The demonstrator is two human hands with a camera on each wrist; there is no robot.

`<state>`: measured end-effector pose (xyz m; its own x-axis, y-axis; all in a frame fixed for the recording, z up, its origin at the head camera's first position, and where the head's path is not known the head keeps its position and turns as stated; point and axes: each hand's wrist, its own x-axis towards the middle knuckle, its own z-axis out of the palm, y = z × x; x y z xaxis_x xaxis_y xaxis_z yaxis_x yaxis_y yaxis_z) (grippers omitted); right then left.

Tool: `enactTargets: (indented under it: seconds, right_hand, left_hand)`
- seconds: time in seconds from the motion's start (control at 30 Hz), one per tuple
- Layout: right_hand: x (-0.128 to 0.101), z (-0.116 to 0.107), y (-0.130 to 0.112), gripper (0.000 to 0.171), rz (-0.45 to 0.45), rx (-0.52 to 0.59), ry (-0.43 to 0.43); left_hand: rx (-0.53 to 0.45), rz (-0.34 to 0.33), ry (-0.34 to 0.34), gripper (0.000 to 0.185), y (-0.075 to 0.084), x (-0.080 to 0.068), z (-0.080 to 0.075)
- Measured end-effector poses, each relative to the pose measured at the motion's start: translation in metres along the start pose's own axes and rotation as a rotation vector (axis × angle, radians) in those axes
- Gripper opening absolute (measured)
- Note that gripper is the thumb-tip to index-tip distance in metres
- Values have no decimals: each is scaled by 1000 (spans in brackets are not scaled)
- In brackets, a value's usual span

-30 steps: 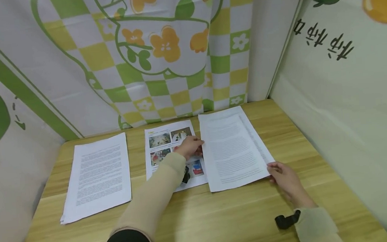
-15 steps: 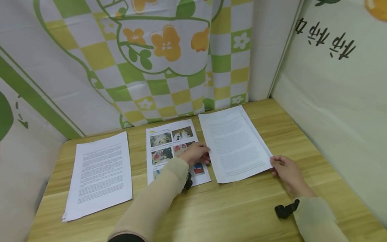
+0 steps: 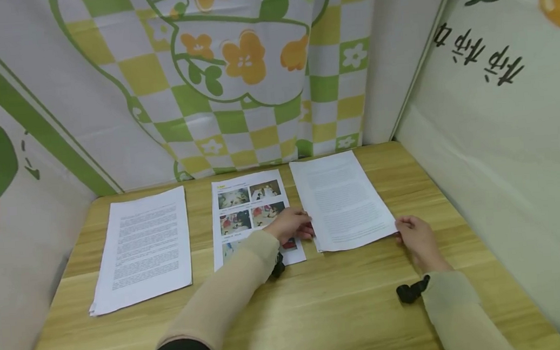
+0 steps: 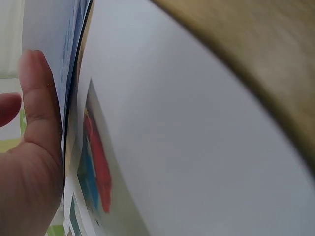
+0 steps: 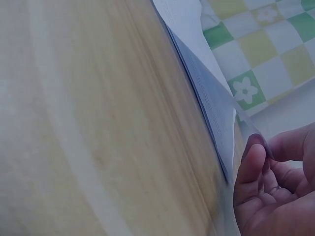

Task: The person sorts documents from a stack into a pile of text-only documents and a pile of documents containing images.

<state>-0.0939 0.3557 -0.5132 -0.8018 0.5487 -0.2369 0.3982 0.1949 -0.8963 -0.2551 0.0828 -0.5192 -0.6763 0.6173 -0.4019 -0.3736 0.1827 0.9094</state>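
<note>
In the head view, a stack of printed paper (image 3: pixel 345 203) lies at the right rear of the table. My right hand (image 3: pixel 418 241) is at its near right corner. The right wrist view shows the thumb and a finger of that hand pinching the lifted corner of the top sheet (image 5: pixel 214 83), while the sheets below lie lower. At the stack's left edge is my left hand (image 3: pixel 290 226). Its fingers (image 4: pixel 39 93) are extended along the paper edge in the left wrist view, with the thumb apart. Beneath that hand lies a sheet with colour photos (image 3: pixel 249 199), partly hidden by the hand and sleeve.
Another stack of text pages (image 3: pixel 144 249) lies on the left of the wooden table (image 3: pixel 348 311). A checked, flower-patterned curtain (image 3: pixel 237 124) hangs along the back edge. White printed panels (image 3: pixel 501 127) close off the sides.
The near edge of the right stack has shifted away from me, and its sheets look better lined up. My left hand has moved slightly right and the right hand slightly farther back.
</note>
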Motion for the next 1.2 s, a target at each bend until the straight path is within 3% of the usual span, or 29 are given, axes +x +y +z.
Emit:
enactTargets:
  seconds: [0.43,0.83,1.0,1.2]
  right_hand:
    - [10,2,0,37,39,-41,14]
    - [10,2,-5,34,-2,-261,56]
    - [11,2,-6,34,-59,-350,44]
    - [8,0,-9,37,-97,-370,26]
  left_hand:
    - [45,-5,112,5,-3,10,5]
    - [126,-16,139,12,1,12,6]
    - [152,-25,161,10,1,13,4]
    - [211,-13,158,13,6,5,2]
